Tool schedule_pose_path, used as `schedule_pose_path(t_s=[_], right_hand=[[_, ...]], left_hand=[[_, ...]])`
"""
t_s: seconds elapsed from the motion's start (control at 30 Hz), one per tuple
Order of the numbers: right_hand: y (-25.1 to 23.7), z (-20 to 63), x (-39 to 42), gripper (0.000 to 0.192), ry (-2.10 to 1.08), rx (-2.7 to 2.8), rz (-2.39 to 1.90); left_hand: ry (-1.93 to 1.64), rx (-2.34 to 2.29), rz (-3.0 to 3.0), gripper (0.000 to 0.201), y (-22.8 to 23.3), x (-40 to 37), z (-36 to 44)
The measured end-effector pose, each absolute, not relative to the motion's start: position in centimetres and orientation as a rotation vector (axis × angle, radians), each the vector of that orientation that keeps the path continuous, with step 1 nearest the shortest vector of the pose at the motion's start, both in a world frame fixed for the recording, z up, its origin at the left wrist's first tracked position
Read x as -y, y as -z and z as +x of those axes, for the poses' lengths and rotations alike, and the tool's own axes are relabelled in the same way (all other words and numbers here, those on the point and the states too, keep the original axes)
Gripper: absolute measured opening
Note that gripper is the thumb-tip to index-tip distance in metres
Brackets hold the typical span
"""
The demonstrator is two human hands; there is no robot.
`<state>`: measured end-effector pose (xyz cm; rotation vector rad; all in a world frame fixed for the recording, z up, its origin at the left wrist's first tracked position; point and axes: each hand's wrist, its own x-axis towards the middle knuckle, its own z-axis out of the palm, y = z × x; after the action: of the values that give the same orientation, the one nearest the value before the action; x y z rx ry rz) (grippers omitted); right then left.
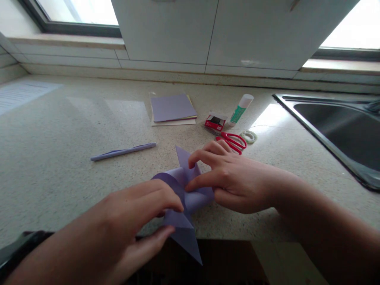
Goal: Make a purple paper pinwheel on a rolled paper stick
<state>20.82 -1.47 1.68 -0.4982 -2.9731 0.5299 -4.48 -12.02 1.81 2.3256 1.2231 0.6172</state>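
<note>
A purple paper pinwheel (194, 200) with folded, pointed blades sits at the counter's front edge, its lowest tip reaching out past it. My left hand (139, 213) grips its left side, thumb below and fingers curled over a blade. On the other side, my right hand (234, 178) has a fingertip pressed close to the middle, where the folds meet, and its other fingers bent over the upper blade. Part of the paper is hidden behind both hands. A rolled purple paper stick (123, 151) lies to the left, apart from the hands.
Beyond my right hand lie red-handled scissors (233, 140), a small red box (215, 121), a tape roll (248, 137) and a glue stick (242, 109). Purple sheets (173, 107) are stacked further back. A metal sink (335, 118) is at right, a printed sheet (23, 94) far left.
</note>
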Motion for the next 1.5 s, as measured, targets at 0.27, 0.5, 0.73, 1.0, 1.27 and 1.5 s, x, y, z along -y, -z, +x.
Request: schedule_pose_path(t_s=[0.27,0.5,0.73,1.0,1.27,1.5], right_hand=[[-1.7,20.8,1.5,0.035,-0.538,2.976,-0.509],[-1.8,20.7,1.5,0.035,-0.558,2.979,-0.505],[-1.9,20.6,1.6,0.036,-0.564,2.975,-0.499],[-1.8,20.8,1.5,0.038,-0.547,2.978,-0.51],[-1.8,20.8,1.5,0.04,-0.549,2.967,-0.507],[-1.8,20.9,1.6,0.041,-0.542,2.972,-0.513]], left_hand=[[-0.57,-1.26,2.428,0.017,-0.2,12.1,-4.9],[-0.589,-1.165,2.582,0.023,0.5,11.9,-4.3],[-0.542,-1.043,2.834,0.022,0.1,11.5,-3.7],[-0.55,-1.068,2.886,0.02,0.3,11.4,-3.4],[-0.411,-1.09,2.971,0.023,0.4,11.7,-3.4],[-0.469,-1.142,2.867,0.03,0.7,11.8,-3.6]])
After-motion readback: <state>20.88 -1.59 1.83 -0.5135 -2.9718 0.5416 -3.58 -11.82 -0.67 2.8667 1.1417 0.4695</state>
